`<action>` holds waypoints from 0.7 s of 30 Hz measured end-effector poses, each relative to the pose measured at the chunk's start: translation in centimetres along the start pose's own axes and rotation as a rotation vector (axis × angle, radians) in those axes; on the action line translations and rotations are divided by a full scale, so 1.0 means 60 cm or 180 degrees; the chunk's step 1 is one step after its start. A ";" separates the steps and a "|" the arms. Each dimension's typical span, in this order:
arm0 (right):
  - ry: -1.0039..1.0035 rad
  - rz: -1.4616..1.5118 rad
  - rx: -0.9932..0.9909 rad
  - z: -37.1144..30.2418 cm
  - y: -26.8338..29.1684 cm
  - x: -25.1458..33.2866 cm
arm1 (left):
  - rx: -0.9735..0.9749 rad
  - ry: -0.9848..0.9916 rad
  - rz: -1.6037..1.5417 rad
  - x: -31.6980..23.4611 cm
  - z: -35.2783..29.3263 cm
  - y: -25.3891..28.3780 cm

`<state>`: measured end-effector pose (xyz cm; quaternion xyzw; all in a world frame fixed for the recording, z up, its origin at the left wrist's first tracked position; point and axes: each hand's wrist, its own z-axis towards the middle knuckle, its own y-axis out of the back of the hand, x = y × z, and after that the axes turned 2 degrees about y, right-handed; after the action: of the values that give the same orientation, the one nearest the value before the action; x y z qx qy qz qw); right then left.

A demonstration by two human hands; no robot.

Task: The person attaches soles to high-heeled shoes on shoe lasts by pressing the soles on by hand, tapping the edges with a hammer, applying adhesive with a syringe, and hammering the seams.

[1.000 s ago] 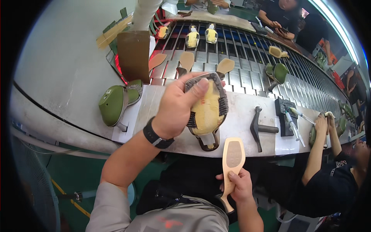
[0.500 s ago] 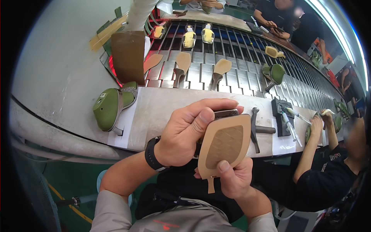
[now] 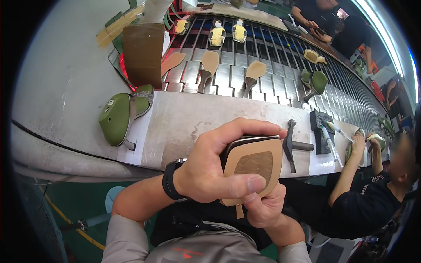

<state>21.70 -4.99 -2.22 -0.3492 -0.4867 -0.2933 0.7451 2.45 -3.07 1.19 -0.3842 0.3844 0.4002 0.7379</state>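
A tan shoe sole (image 3: pixel 274 160) with a darker, patterned brown panel faces up between my hands. Beneath it shows the dark edge of a shoe, largely hidden by the sole and my fingers. My left hand (image 3: pixel 206 168) wraps round the shoe from the left, fingers over its far end and thumb lying across the sole. From below, my right hand (image 3: pixel 266 208) grips the near end, its thumb close to the left thumb. A narrow tan tab (image 3: pixel 239 211) sticks out at the near end. Just right of the sole, a hammer (image 3: pixel 289 144) lies on the bench.
A green shoe (image 3: pixel 116 120) rests at the bench's left. Beyond the bench (image 3: pixel 188 118), a slatted conveyor (image 3: pixel 280 83) carries heeled soles (image 3: pixel 209 65), another green shoe (image 3: pixel 316 83) and yellow-filled pieces (image 3: pixel 217 36). A black block (image 3: pixel 322 131) with syringe-like tubes sits near a co-worker's hands (image 3: pixel 359 142).
My left thumb has come down across the sole's face. The sole now sits closer against the shoe and is tilted more away. The view has shifted slightly.
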 end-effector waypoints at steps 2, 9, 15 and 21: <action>0.0143 -0.0099 -0.0085 0.001 -0.003 -0.001 | -0.0032 0.0005 -0.0037 -0.002 -0.001 -0.003; 0.0186 -0.0371 -0.0106 0.002 -0.006 0.007 | -0.0318 0.0566 -0.0367 -0.026 -0.001 -0.013; -0.0365 0.0117 -0.0006 -0.001 0.012 0.008 | -0.0024 0.0125 0.0230 -0.013 0.005 -0.004; -0.0263 0.0054 -0.0119 -0.001 0.011 0.006 | -0.0018 0.0277 0.0010 -0.011 0.010 -0.008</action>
<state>22.40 -4.70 -2.08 -0.3790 -0.5086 -0.2814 0.7201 2.76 -2.90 2.15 -0.4027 0.4156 0.3853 0.7188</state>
